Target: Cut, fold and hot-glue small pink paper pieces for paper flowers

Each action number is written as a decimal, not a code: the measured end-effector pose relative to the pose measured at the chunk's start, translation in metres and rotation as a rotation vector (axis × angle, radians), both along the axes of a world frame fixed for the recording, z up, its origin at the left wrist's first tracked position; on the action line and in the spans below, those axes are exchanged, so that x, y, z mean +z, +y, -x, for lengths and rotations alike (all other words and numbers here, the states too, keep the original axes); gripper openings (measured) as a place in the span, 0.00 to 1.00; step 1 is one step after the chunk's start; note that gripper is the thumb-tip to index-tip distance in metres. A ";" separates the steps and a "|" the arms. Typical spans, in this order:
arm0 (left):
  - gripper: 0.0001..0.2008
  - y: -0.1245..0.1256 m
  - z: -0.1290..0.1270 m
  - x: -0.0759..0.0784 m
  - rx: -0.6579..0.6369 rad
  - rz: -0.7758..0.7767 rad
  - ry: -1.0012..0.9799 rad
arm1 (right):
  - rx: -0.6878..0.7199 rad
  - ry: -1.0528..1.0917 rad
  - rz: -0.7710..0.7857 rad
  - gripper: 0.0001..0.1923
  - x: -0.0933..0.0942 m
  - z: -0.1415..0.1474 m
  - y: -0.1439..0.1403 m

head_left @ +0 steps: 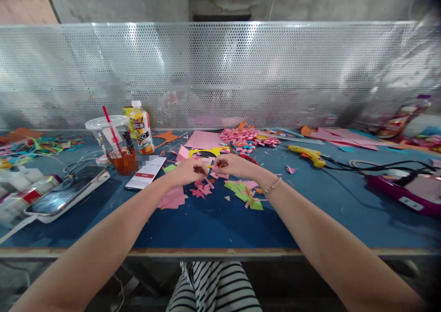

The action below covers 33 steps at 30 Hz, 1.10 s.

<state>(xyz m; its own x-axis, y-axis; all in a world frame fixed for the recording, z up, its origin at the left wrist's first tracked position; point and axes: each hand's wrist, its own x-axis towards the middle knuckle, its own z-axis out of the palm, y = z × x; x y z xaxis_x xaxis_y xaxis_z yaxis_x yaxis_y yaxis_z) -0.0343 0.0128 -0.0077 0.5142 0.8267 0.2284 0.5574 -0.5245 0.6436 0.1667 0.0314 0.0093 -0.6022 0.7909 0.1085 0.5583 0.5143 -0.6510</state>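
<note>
Both hands meet at mid-desk, the left hand [188, 171] and right hand [231, 164] each with its grip pinched on a small pink paper piece [215, 169] held between them, just above the paper scraps [203, 189], presumably to steady it for fine work.

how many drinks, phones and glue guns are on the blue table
drinks: 2, a plastic cup with a red straw and an orange bottle
phones: 2, a white one and a dark-screened one
glue guns: 1, yellow
total: 5
</note>
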 end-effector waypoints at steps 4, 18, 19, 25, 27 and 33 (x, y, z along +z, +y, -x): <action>0.08 0.003 -0.003 -0.003 0.137 -0.067 -0.057 | -0.070 0.279 0.077 0.08 0.000 0.003 0.002; 0.12 0.006 -0.011 -0.006 0.127 0.055 -0.473 | -0.059 0.516 0.218 0.08 0.000 0.020 -0.009; 0.11 0.007 -0.011 -0.006 0.116 0.077 -0.505 | -0.057 0.515 0.196 0.09 0.000 0.020 -0.009; 0.07 0.007 -0.011 -0.007 0.090 0.140 -0.570 | -0.082 0.498 0.050 0.15 -0.002 0.020 -0.007; 0.07 0.006 -0.012 -0.006 0.088 0.139 -0.573 | -0.075 0.478 0.042 0.13 -0.003 0.021 -0.007; 0.06 0.006 -0.011 -0.006 0.143 0.075 -0.520 | -0.060 0.460 0.068 0.13 -0.003 0.022 -0.008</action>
